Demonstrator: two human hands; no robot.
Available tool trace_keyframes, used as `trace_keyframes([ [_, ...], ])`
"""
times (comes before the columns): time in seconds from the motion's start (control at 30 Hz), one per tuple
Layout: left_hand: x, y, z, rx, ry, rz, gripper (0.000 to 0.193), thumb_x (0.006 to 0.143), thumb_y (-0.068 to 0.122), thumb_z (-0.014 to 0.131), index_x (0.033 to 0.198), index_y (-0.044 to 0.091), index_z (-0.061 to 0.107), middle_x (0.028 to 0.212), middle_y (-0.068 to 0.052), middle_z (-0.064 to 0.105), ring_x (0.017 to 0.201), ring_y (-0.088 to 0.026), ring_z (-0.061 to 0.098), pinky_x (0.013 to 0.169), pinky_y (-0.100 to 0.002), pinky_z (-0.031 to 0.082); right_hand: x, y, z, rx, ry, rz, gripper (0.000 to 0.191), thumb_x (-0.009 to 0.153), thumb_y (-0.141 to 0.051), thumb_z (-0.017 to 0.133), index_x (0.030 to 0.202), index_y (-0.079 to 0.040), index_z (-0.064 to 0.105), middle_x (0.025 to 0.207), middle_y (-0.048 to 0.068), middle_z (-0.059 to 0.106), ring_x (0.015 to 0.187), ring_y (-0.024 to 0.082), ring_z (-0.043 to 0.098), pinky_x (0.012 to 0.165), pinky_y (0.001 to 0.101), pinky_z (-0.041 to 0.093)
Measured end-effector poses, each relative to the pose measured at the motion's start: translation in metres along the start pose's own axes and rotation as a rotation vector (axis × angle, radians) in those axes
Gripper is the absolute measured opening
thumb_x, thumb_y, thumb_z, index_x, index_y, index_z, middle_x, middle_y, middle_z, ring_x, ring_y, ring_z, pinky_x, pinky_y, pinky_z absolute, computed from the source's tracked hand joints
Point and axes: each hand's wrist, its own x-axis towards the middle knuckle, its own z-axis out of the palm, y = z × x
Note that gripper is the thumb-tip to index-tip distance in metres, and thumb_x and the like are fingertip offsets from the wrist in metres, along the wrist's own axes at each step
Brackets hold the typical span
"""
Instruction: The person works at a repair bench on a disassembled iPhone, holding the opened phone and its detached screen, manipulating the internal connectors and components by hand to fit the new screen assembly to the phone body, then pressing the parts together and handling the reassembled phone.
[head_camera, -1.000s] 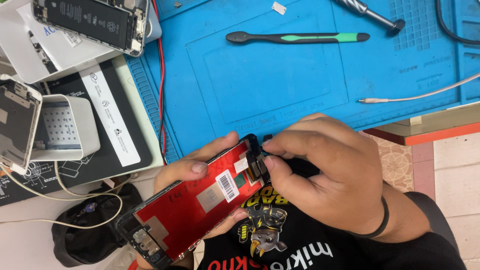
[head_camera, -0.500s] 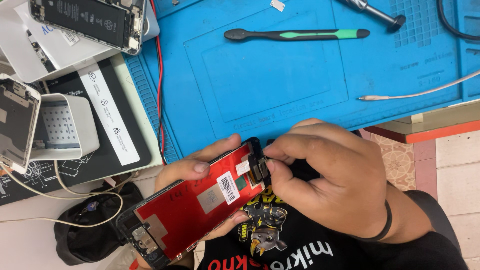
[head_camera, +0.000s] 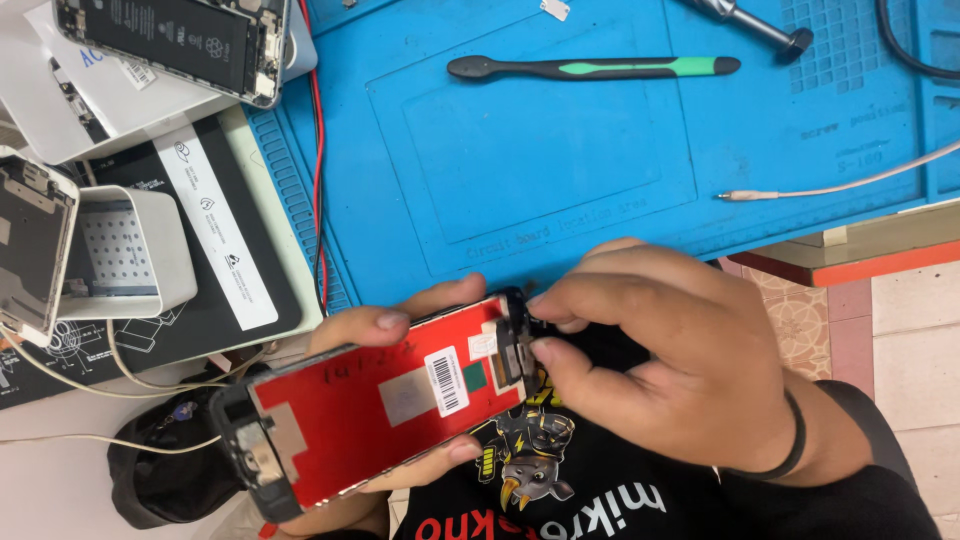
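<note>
1. Blue work mat (head_camera: 560, 170): wide, soft-looking, ribbed at its edges, upper centre of the frame.
2. Screen panel (head_camera: 380, 400): flat, red-backed, lower centre, gripped edgewise by the left hand (head_camera: 390, 325); best kept level.
3. Right hand (head_camera: 660, 350): fingertips pinched on the black flex connector (head_camera: 515, 350); light pressure is wise.

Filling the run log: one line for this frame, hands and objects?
left hand: holds red-backed screen panel | right hand: fingers pinch panel's end connector | blue mat: black-green pry tool, untouched
</note>
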Motion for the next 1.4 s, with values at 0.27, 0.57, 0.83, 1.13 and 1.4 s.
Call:
trace_keyframes([
  [0.27,0.004,0.014,-0.01,-0.478,-0.014,-0.299,0.084,0.074,-0.008,0.089,0.141,0.001,0.039,0.147,-0.04,0.05,0.139,-0.043,0.056,0.109,-0.054,0.057,0.011,0.006,-0.028,-0.171,-0.229,-0.31,0.023,0.078,-0.014,0.087,0.096,-0.009,0.073,0.101,0.007,0.07,0.074,0.017,0.062,0.074,0.0371,0.05],
  [0.57,0.012,-0.007,-0.026,-0.41,-0.285,-0.181,0.09,0.082,-0.004,0.089,0.154,-0.001,0.037,0.153,-0.034,0.054,0.14,-0.036,0.056,0.116,-0.048,0.055,0.024,-0.009,-0.052,-0.289,-0.552,-0.51,0.026,0.082,-0.018,0.068,0.105,-0.005,0.07,0.103,0.006,0.066,0.087,0.021,0.066,0.085,0.0434,0.053],
  [0.83,0.018,-0.012,-0.024,-0.62,-0.307,-0.306,0.095,0.081,-0.008,0.089,0.158,0.001,0.035,0.154,-0.032,0.052,0.14,-0.037,0.06,0.114,-0.049,0.057,0.029,-0.002,-0.053,-0.182,-0.659,-0.436,0.031,0.08,-0.02,0.073,0.107,-0.008,0.07,0.098,0.0,0.065,0.081,0.019,0.064,0.081,0.0388,0.053],
  [1.13,0.019,-0.015,-0.024,-0.612,-0.333,-0.309,0.094,0.081,-0.007,0.089,0.158,0.002,0.036,0.154,-0.032,0.052,0.141,-0.036,0.06,0.112,-0.048,0.058,0.025,0.004,-0.055,-0.172,-0.689,-0.417,0.028,0.083,-0.021,0.073,0.108,-0.008,0.069,0.096,0.0,0.067,0.086,0.021,0.067,0.079,0.0364,0.056],
  [1.4,0.017,-0.014,-0.025,-0.551,-0.333,-0.292,0.089,0.082,-0.006,0.089,0.154,0.0,0.037,0.153,-0.032,0.054,0.138,-0.035,0.059,0.112,-0.047,0.058,0.023,0.005,-0.057,-0.182,-0.707,-0.429,0.029,0.082,-0.02,0.069,0.108,-0.008,0.068,0.097,0.0,0.068,0.09,0.021,0.068,0.082,0.0381,0.056],
])
